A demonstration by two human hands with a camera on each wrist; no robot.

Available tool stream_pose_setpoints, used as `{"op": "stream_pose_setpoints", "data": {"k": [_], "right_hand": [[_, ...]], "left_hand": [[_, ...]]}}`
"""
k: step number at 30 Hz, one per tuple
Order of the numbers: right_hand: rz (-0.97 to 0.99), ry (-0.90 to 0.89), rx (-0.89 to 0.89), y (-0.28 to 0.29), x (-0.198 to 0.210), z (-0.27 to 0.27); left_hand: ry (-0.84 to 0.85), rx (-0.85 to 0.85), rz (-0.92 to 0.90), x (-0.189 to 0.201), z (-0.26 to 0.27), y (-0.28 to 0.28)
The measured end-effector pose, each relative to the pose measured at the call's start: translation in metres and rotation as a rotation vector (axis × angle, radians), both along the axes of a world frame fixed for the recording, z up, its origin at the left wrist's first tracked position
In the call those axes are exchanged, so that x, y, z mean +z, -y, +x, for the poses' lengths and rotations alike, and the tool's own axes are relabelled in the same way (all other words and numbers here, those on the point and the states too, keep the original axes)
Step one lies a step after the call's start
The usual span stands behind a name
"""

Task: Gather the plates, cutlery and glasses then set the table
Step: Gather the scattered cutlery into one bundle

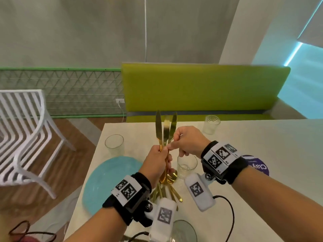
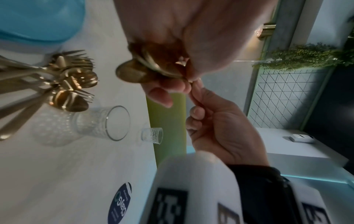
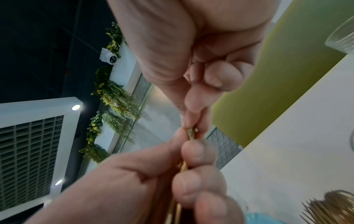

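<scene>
Above the blue plate (image 1: 108,182), a bundle of gold cutlery (image 1: 166,135) is held upright over the worktop (image 1: 244,172) by the left hand (image 1: 155,163), its fingers clamped around the handles. One piece of that bundle is pinched by the fingers (image 3: 193,104) of the right hand (image 1: 188,142), seemingly to be drawn out. More cutlery (image 2: 63,78) is left lying just beside the plate, with glasses (image 1: 114,144) near it. If the left clamp is loosened while that piece is pulled, the knives could be dropped onto the plate or a glass.

Black wristbands (image 1: 132,198), checkered white tags
</scene>
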State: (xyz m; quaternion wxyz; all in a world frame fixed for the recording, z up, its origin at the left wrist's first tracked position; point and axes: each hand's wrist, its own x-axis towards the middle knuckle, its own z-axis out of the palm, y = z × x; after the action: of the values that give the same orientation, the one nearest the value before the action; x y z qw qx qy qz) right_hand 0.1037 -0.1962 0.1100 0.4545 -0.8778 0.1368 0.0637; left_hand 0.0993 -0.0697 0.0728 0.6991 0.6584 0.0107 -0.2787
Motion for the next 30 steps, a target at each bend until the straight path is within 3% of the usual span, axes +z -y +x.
{"op": "stream_pose_setpoints", "data": {"k": [8,11,17,24,30], "right_hand": [[-0.153,-0.064,0.266,-0.029,-0.010,-0.036],[-0.372,-0.050,0.407,-0.051,-0.014,-0.045],[-0.534,-0.108,0.530,-0.108,-0.038,-0.060],[-0.655,-0.287,0.518,-0.181,-0.101,-0.095],[-0.703,-0.442,0.384,-0.192,-0.159,-0.107]], "left_hand": [[0.018,0.167,0.205,-0.027,-0.031,-0.041],[-0.010,0.256,0.214,-0.032,-0.030,-0.065],[-0.084,0.384,0.109,-0.039,-0.031,-0.111],[-0.079,0.364,0.187,-0.049,-0.042,-0.173],[-0.158,0.324,0.168,-0.060,-0.051,-0.204]]}}
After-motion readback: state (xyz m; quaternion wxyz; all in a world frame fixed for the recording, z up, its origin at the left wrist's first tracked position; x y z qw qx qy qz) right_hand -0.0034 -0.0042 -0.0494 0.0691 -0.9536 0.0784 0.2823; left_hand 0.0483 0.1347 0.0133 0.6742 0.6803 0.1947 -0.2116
